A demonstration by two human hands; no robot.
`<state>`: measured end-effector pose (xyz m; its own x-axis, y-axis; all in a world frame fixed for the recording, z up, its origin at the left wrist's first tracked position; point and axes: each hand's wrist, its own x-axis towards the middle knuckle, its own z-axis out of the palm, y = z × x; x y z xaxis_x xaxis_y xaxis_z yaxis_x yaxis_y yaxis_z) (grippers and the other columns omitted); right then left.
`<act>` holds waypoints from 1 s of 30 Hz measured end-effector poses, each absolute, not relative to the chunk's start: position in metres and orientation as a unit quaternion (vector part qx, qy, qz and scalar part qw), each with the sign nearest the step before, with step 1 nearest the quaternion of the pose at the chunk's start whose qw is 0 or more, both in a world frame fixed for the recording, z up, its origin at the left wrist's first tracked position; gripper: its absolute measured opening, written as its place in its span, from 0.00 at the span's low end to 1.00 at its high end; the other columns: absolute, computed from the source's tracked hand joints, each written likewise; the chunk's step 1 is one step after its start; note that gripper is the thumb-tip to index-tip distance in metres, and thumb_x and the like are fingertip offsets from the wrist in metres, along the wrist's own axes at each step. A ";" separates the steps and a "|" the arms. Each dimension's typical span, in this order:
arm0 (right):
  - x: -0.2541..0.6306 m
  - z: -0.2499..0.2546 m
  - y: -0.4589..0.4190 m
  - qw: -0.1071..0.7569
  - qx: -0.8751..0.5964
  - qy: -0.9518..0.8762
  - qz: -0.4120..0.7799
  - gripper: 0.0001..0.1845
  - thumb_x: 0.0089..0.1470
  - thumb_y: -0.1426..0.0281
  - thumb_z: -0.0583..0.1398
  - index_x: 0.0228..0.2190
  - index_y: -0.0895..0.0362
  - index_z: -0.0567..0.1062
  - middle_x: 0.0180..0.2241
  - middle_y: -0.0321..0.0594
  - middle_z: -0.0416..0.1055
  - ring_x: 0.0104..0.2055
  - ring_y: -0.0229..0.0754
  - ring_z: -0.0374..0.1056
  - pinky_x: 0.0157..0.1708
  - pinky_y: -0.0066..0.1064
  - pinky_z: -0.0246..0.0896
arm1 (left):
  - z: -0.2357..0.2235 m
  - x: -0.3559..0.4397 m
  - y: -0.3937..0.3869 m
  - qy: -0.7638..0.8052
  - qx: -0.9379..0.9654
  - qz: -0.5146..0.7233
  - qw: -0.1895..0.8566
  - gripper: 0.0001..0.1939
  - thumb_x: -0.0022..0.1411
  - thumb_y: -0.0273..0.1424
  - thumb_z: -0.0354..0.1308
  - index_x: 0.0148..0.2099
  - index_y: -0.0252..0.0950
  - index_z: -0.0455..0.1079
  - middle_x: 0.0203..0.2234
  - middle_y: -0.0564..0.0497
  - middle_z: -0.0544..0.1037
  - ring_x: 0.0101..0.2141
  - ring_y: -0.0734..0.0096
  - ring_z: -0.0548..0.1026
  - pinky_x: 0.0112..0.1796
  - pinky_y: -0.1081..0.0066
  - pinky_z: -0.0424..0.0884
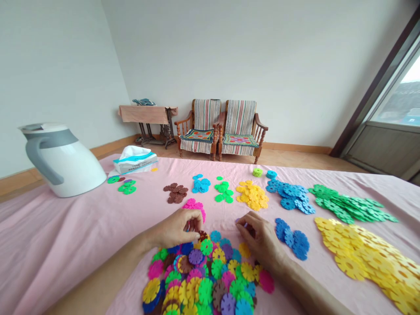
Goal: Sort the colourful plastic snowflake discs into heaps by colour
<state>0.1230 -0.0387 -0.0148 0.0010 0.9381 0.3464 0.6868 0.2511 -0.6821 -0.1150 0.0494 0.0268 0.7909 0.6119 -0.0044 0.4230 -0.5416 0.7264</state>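
Note:
My left hand [183,225] is closed, fingertips pinched down at the back edge of a mixed pile of notched plastic snowflake discs [205,280]. A brown disc [202,236] touches its fingertips; whether it is gripped is hard to tell. Further right, my right hand [259,234] is closed just above the cloth, and a sliver of a purple disc [237,221] shows at its fingertips. Behind my left hand lies a group of magenta discs [196,206], partly hidden. Blue discs [292,238] lie right of my right hand.
Sorted groups lie farther back: brown discs [175,192], light blue discs [201,184], green discs [224,191] and yellow discs [252,195]. Larger green discs [351,203] and yellow discs [370,253] spread right. A white jug [70,162] and tissue box [135,161] stand left on the pink cloth [131,223].

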 end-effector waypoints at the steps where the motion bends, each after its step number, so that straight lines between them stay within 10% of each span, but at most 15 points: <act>1: 0.123 -0.014 -0.039 0.391 -0.590 -0.688 0.162 0.08 0.54 0.72 0.53 0.28 0.57 0.72 0.27 0.36 0.65 0.25 0.34 0.61 0.25 0.26 0.56 | 0.025 -0.117 0.054 0.306 0.858 0.149 0.384 0.03 0.48 0.25 0.54 0.30 0.35 0.64 0.23 0.56 0.69 0.25 0.75 0.66 0.25 0.77 0.61; 13: 0.123 -0.017 -0.038 0.397 -0.589 -0.685 0.161 0.09 0.55 0.71 0.53 0.28 0.57 0.72 0.27 0.36 0.65 0.24 0.34 0.61 0.25 0.27 0.56 | -0.009 -0.157 0.125 0.566 0.690 0.400 0.208 0.10 0.45 0.37 0.56 0.30 0.36 0.65 0.25 0.53 0.74 0.25 0.70 0.72 0.27 0.74 0.66; 30: 0.123 -0.014 -0.039 0.399 -0.589 -0.686 0.154 0.09 0.54 0.71 0.52 0.28 0.57 0.72 0.27 0.37 0.66 0.25 0.34 0.62 0.26 0.27 0.58 | 0.030 -0.155 0.081 0.402 0.866 0.079 0.288 0.07 0.45 0.32 0.58 0.27 0.35 0.63 0.21 0.58 0.66 0.23 0.75 0.63 0.22 0.78 0.55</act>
